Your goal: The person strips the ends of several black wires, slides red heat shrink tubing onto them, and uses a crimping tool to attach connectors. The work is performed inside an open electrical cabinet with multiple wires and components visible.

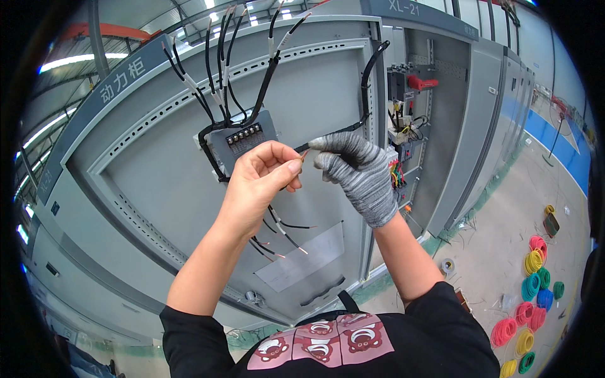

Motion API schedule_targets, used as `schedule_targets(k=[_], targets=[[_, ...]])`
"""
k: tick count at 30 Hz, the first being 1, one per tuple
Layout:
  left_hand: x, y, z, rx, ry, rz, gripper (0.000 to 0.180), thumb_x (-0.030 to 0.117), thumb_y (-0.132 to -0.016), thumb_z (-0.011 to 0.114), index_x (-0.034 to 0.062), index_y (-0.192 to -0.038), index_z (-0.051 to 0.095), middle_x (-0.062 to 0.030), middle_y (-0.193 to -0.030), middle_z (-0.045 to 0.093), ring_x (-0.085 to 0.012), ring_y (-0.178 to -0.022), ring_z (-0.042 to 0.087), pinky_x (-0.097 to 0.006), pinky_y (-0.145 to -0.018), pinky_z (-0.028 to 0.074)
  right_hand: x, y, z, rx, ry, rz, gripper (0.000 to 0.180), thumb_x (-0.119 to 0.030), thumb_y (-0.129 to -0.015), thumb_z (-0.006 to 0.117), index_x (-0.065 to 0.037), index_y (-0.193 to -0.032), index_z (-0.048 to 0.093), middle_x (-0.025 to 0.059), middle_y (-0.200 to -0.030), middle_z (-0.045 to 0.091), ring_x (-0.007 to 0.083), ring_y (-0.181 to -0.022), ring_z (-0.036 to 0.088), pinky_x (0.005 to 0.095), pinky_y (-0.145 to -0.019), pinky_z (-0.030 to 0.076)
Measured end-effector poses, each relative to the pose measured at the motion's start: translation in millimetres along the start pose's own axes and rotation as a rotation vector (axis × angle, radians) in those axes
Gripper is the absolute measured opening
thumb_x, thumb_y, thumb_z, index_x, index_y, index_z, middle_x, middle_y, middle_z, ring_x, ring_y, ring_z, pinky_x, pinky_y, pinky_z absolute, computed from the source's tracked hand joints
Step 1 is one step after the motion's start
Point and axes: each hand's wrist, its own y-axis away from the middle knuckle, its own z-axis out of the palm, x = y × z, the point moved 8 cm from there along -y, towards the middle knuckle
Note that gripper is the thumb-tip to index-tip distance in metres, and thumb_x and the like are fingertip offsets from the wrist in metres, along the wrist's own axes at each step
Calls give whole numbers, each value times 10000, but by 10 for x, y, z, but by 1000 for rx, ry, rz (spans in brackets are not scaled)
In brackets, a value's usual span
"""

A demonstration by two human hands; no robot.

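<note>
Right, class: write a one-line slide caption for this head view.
Bare left hand and grey-gloved right hand pinch a black wire at an open cabinet door.

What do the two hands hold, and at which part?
Both hold one thin black wire near its stripped end: bare left hand pinches the tip, gloved right hand just behind.

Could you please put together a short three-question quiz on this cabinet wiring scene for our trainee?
1. True or false: both hands wear gloves.
2. Which hand wears the grey knit glove?
A. left
B. right
3. Fill in: both hands pinch one thin black ____ in front of the open grey cabinet door.

Key
1. False: the left hand is bare.
2. B
3. wire; its bare copper tip shows at the left hand's fingertips.
</note>
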Motion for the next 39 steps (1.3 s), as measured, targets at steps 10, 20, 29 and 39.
schedule_targets(k=[10,20,29,39], targets=[[-12,-15,17,-11,37,-52,134,159,-889,661,39,-931,617,-9,-788,605,-89,-716,574,-234,-667,451,-73,30,31,23,223,-163,196,-78,-850,724,-49,-1044,714,80,-938,721,150,-814,677,284,-750,543],[-29,-35,23,-40,63,-71,161,187,-880,686,45,-929,628,3,-786,605,-82,-708,565,-222,-659,435,-183,26,43,-15,338,-261,192,-62,-849,720,-48,-1040,711,78,-927,717,146,-798,676,276,-720,545],[-26,-42,38,-70,83,-65,173,210,-886,681,50,-921,622,19,-765,575,-80,-698,520,-230,-667,414,-198,-52,15,-69,299,-193,198,-35,-869,692,-63,-1064,717,42,-883,710,89,-709,643,232,-637,537],[-59,-38,27,-107,112,-40,170,202,-896,678,43,-920,624,12,-779,581,-76,-696,516,-236,-679,441,-159,-62,-41,-168,194,159,209,-129,-936,638,-55,-1127,678,27,-810,681,66,-639,601,205,-574,485]])
